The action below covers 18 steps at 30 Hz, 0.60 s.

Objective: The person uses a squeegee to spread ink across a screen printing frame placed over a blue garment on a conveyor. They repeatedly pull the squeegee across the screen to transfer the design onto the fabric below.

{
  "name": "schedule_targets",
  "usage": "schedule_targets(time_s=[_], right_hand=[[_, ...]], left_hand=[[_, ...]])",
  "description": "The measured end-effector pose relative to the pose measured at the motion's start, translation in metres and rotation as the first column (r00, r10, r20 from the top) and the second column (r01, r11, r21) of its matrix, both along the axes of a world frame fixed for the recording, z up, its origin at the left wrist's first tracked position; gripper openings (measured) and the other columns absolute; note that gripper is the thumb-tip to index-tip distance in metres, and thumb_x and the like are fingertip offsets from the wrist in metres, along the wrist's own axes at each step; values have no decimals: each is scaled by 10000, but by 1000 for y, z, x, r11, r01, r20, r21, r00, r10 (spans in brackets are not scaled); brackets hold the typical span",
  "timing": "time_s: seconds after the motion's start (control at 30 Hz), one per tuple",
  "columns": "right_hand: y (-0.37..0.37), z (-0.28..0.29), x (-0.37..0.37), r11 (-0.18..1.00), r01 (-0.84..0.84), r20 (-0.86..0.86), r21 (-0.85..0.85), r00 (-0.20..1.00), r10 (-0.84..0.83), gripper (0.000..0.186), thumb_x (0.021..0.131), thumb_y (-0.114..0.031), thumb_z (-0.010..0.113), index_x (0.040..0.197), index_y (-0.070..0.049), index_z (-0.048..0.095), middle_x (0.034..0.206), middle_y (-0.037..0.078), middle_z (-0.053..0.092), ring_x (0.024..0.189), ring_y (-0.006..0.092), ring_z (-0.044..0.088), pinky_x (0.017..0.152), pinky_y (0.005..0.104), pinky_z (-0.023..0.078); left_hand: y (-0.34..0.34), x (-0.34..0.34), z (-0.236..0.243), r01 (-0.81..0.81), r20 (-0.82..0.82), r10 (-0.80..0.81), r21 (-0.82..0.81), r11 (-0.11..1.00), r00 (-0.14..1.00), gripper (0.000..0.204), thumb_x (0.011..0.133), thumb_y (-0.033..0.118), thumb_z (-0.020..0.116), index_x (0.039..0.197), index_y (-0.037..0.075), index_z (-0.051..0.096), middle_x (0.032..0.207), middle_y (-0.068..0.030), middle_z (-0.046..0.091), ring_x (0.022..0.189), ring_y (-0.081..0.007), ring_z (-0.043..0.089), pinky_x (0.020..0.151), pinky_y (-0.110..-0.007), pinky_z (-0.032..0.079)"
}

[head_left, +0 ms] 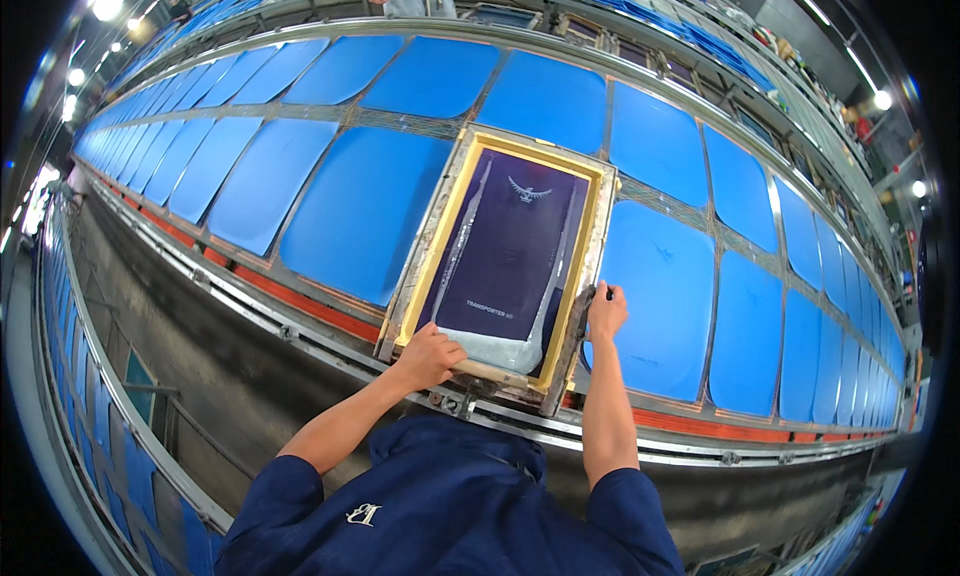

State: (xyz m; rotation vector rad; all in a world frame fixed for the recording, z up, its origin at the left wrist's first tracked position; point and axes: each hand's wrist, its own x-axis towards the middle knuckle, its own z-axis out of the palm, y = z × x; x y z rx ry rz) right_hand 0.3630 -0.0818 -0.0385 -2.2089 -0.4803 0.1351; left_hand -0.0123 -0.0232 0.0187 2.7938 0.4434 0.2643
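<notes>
- Frame (602, 221): rough, scuffed; inner lining (540, 149) smooth, yellow.
- Screen panel (515, 251): smooth, faintly glossy.
- Pale film (500, 351): wet-looking, shiny.
- Blue sheets (372, 206): smooth, satin sheen.
- Rail (680, 456): bright metal.
- Shirt (460, 516): matt, dark cloth.

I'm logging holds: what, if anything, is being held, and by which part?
The screen-printing frame: left grip on its near edge by the left corner, right grip at its right side, toward the near end.

Yellow-rimmed, rectangular purple screen (508, 251)
</notes>
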Motion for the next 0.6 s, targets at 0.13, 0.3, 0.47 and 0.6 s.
schedule_targets(time_s=[0.13, 0.3, 0.47, 0.6], right_hand=[[-3, 0, 3, 999, -7, 32, 37, 999, 5, 325, 959, -326, 648, 980, -4, 686, 923, 223, 726, 862, 400, 693, 790, 463, 524], [-2, -2, 2, 996, 17, 12, 85, 1000, -18, 313, 963, -303, 657, 948, 8, 686, 840, 191, 712, 774, 375, 672, 727, 459, 507], [1, 15, -6, 999, 49, 11, 15, 999, -49, 299, 951, -308, 675, 972, -11, 695, 861, 245, 719, 811, 428, 706, 725, 479, 536], [-2, 24, -4, 997, 67, -6, -42, 998, -68, 307, 950, -310, 681, 966, -4, 698, 850, 245, 719, 805, 422, 711, 719, 470, 541]], left_hand=[[26, 19, -2, 30, -5, -30, 45, 999, 1000, 377, 596, 216, 860, 936, 156, 706, 872, 25, 690, 783, -197, 631, 811, -383, 392], [138, 102, 12, 90, 49, -100, 180, 979, 994, 252, 674, 252, 823, 876, 169, 695, 820, -14, 669, 791, -219, 649, 835, -403, 404], [277, 216, 22, 16, 130, -49, 242, 970, 990, 238, 751, 386, 798, 800, 176, 700, 775, -19, 695, 738, -244, 674, 794, -451, 430], [338, 271, 34, 17, 70, -28, 152, 988, 997, 240, 762, 391, 792, 830, 173, 719, 819, -9, 718, 758, -256, 683, 787, -460, 447]])
